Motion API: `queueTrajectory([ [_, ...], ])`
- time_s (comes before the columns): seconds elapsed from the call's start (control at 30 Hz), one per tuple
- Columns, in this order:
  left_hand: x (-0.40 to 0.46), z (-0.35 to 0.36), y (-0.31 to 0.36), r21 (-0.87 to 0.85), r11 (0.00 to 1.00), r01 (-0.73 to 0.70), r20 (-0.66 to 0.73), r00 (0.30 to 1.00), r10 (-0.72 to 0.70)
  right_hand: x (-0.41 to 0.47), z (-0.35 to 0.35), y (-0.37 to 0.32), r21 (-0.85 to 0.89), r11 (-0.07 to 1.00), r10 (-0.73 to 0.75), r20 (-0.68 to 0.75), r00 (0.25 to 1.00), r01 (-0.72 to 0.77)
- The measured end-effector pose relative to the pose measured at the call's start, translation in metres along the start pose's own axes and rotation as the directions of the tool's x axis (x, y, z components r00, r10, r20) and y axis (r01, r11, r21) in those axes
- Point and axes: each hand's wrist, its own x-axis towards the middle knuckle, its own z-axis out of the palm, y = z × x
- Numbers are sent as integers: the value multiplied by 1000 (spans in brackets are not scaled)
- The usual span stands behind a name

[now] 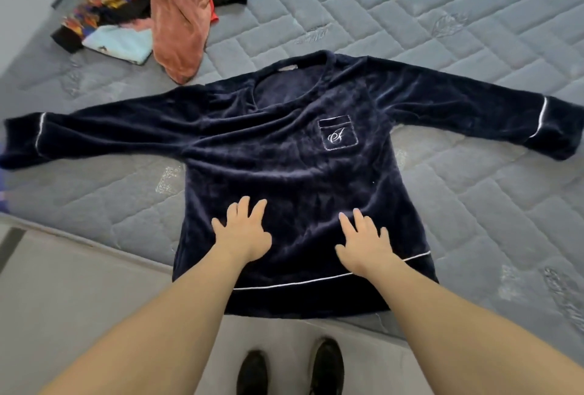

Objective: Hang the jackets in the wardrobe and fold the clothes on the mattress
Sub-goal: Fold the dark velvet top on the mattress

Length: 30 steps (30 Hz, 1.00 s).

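Navy top [284, 154] spread front-up on the mattress [442, 31], neck away, hem at the near edge, both sleeves out to the sides. Left hand [241, 233] flat on the lower front, fingers spread and straight, gripping nothing. Right hand [363, 244] likewise flat and splayed beside it, just above the white piping near the hem, holding nothing. Probably smoothing the cloth before the first fold, so the folding step of this one garment barely begun. Pocket [338, 132] with stitched monogram on the chest, well ahead of the hands. Unfolded pile [148, 6] at the far left corner: patterned piece, pale blue piece, rust-pink piece draped over, something black behind; still to do, by the look of it. No jackets or wardrobe in view, so no telling how that part stands. Next move likely calls for lifting one sleeve and side in toward the middle, then the other, then bringing hem up to neck; plush fabric apt to slide and bunch, so a flat press along each crease advisable. Shoes [290, 369] on the floor below, at the mattress edge.
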Motion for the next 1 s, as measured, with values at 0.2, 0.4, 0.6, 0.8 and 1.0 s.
queueTrajectory([
  [0.2,51,-38,-1,47,999,-22,-24,999,23,54,-50,-15,-51,997,-64,-87,994,59],
  [0.4,115,-92,-22,109,993,-51,-206,976,73,106,-104,-49,-68,994,-96,-160,982,86],
  [0.6,189,-170,-31,235,963,-130,-330,921,205,160,-180,-75,60,998,5,-270,963,12],
  [0.8,263,-208,-14,422,894,-151,-151,961,234,244,-248,-84,450,887,278,-332,901,-108],
  [1.0,302,-260,-14,513,856,-65,-360,889,283,317,-287,-76,500,831,345,-116,931,-246],
])
